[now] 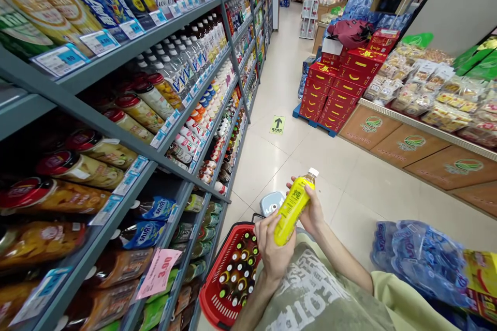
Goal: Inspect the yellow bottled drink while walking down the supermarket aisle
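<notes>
A yellow-labelled drink bottle (294, 209) with a white cap is tilted in front of me, its cap pointing away and to the right. My left hand (273, 243) is closed around its lower end. Near the cap, my right hand (312, 209) grips the upper part, with fingertips showing on the far side. Below and left of my left hand is a red shopping basket (212, 282) holding several bottles (237, 271) with white and green caps; my left forearm covers part of it.
Shelves (135, 158) of drinks and jars line the left side. Red cartons (330, 90) stand on a blue pallet ahead right, beside a counter (411, 137) of packaged food. Shrink-wrapped blue water packs (423, 258) lie on the right. A floor sign (277, 124) marks the aisle.
</notes>
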The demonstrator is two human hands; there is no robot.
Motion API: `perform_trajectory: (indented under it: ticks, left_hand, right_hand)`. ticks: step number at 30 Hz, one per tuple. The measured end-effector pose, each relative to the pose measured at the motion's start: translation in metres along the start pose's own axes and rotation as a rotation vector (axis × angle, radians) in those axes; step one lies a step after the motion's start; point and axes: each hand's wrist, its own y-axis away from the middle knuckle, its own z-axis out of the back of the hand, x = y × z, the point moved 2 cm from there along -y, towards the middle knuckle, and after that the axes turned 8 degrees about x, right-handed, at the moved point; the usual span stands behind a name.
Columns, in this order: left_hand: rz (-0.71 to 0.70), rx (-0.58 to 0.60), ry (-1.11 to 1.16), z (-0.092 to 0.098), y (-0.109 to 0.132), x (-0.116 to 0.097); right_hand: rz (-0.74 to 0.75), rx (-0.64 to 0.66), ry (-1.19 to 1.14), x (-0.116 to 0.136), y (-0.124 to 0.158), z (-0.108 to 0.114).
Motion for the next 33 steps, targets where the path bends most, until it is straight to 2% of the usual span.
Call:
perform_trajectory:
  ticks: [4, 7, 9, 11, 14, 16, 19, 21, 23, 26, 29, 31, 33]
  left_hand:
    - [-0.273, 0.045, -0.072, 0.004, 0.008, 0.004]
    - [-0.491, 0.109, -0.116, 0.008, 0.013, 0.006]
    - [-0.600, 0.170, -0.078, 0.009, 0.013, 0.005]
    - [-0.689, 0.267, 0.007, 0.010, 0.010, 0.002]
    - [-0.791, 0.500, 0.124, 0.008, 0.003, -0.007]
    - [-0.765, 0.691, 0.194, 0.005, -0.001, -0.012]
    - [-0.524, 0.961, 0.379, -0.001, -0.003, -0.014]
    - [-0.347, 1.087, 0.501, -0.004, -0.002, -0.013]
    - [-0.255, 1.143, 0.557, -0.006, 0.000, -0.013]
    - [-0.261, 1.091, 0.547, -0.007, 0.002, -0.011]
    - [-0.440, 0.945, 0.378, -0.007, 0.006, -0.010]
    - [-0.605, 0.721, 0.207, -0.005, 0.008, -0.009]
    - [-0.688, 0.452, 0.072, -0.002, 0.010, -0.007]
  right_hand:
    - [0.009, -0.097, -0.218, -0.002, -0.003, 0.005]
    - [0.004, -0.178, -0.245, -0.001, -0.007, 0.016]
    - [-0.031, -0.151, -0.261, -0.003, -0.009, 0.026]
    - [-0.118, -0.071, -0.319, -0.007, -0.011, 0.035]
    - [-0.219, 0.014, -0.447, -0.015, -0.013, 0.044]
    - [-0.218, 0.020, -0.493, -0.019, -0.013, 0.049]
    - [-0.204, 0.026, -0.548, -0.024, -0.013, 0.055]
    - [-0.211, 0.042, -0.617, -0.027, -0.013, 0.059]
    - [-0.209, 0.053, -0.666, -0.029, -0.013, 0.062]
    - [-0.215, 0.064, -0.725, -0.028, -0.015, 0.062]
    - [-0.269, 0.083, -0.785, -0.025, -0.014, 0.057]
    - [-0.297, 0.085, -0.790, -0.021, -0.013, 0.053]
    - [-0.311, 0.069, -0.783, -0.018, -0.011, 0.050]
